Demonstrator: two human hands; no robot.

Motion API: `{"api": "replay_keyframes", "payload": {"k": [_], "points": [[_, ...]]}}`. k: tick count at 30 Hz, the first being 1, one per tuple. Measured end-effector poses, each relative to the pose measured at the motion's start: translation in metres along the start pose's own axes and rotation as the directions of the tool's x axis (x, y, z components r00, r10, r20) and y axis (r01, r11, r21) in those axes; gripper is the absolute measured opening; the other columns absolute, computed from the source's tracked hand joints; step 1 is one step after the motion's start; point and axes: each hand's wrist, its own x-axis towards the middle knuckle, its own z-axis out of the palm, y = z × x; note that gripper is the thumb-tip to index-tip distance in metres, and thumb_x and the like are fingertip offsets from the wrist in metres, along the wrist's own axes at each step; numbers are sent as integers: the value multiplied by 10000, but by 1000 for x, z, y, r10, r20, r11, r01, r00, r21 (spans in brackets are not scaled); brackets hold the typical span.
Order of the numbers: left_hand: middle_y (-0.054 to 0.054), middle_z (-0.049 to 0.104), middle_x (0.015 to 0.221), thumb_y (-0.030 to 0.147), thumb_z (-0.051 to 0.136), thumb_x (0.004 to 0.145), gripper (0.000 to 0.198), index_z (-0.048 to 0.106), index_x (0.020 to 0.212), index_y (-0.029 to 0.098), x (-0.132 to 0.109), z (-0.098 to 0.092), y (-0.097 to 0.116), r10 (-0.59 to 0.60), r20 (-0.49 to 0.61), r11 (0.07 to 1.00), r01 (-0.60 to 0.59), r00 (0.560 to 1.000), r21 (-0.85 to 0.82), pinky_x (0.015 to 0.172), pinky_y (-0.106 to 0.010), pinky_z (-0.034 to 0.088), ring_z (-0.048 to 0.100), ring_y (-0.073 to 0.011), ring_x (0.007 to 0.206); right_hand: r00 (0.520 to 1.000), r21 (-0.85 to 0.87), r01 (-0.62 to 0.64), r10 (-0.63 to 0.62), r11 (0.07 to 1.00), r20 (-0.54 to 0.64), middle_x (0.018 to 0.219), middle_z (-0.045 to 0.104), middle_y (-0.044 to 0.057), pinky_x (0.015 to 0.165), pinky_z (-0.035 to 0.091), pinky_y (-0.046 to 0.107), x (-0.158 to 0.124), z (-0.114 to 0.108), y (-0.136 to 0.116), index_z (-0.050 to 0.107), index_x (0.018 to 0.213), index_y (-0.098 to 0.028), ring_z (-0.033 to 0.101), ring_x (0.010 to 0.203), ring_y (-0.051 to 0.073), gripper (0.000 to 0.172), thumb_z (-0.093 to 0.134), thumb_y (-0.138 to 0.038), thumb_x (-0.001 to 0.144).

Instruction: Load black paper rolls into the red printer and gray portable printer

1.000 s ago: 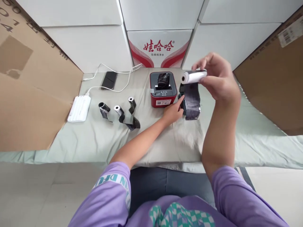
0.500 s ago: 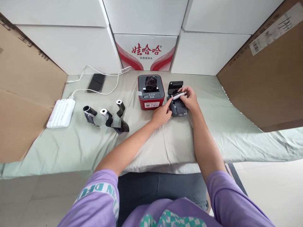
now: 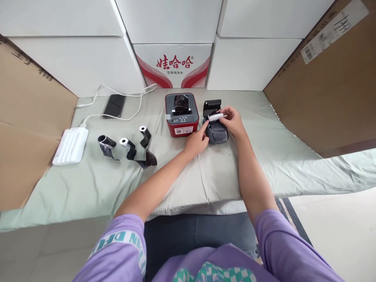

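Note:
A small black label printer (image 3: 217, 133) lies on the cloth with its lid (image 3: 212, 105) flipped up at the back. In the pinched fingers of my right hand (image 3: 234, 120) is a slim white roll (image 3: 216, 117), held by its right end over the printer's compartment. My left hand (image 3: 197, 140) holds nothing; its index finger is stretched toward the roll's left end at the printer's edge, the other fingers curled. Whether that fingertip touches roll or printer, I cannot tell. Just left of them stands a red and black printer (image 3: 182, 114).
Several dark rolls with white or black cores, such as this one (image 3: 128, 147), stand partly unwound on the left. Beyond them are a white power bank (image 3: 71, 146), a cable (image 3: 117, 117) and a phone (image 3: 114, 105). Brown cardboard (image 3: 326, 90) flanks both sides; white boxes (image 3: 173, 23) line the back.
The white roll has turned more level, and its right end shows more between my right fingers. My left index finger stays at its left end. The whole view has shifted slightly.

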Motion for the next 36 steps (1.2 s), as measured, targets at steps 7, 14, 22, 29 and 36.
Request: {"api": "replay_keyframes", "payload": {"k": [7,14,22,29,36], "points": [[-25,769,1014,197,519,893,783,355,1650,309,0,1,0,-9,6,1000,9,1000,12,763,-315,467,679,-217,886,999,-79,-4,7,997,44,1105,756,27,717,513,324,-1,3,-3,572,898,-256,649,1004,225,274,733,-309,683],[-31,765,1016,196,513,892,781,356,1650,298,0,0,1,-4,4,1000,4,1000,9,774,-321,481,676,-222,875,998,-87,-22,26,996,50,1134,754,48,763,533,366,-2,0,-3,598,943,-261,655,1016,243,314,778,-368,708],[-42,767,1033,185,523,894,786,346,1654,278,0,1,0,-17,10,1000,17,1000,11,817,-323,502,694,-230,922,996,-112,-60,67,992,56,1175,768,73,960,529,471,-4,-5,-5,648,996,-262,678,1210,322,380,844,-409,706],[-45,765,1054,187,522,896,805,299,1669,228,1,1,0,-28,12,1000,28,1000,2,792,-308,489,681,-208,905,995,-163,-25,41,986,93,1183,774,73,886,516,438,-7,-7,-2,653,918,-252,687,1155,299,206,749,-328,753],[-38,762,1037,188,527,890,803,313,1663,225,1,2,-2,-11,-1,1000,11,1000,-18,786,-302,477,667,-194,876,995,-101,-19,9,995,-104,1011,727,61,900,541,411,-1,1,16,671,823,-243,646,977,240,231,744,-436,720]]}}
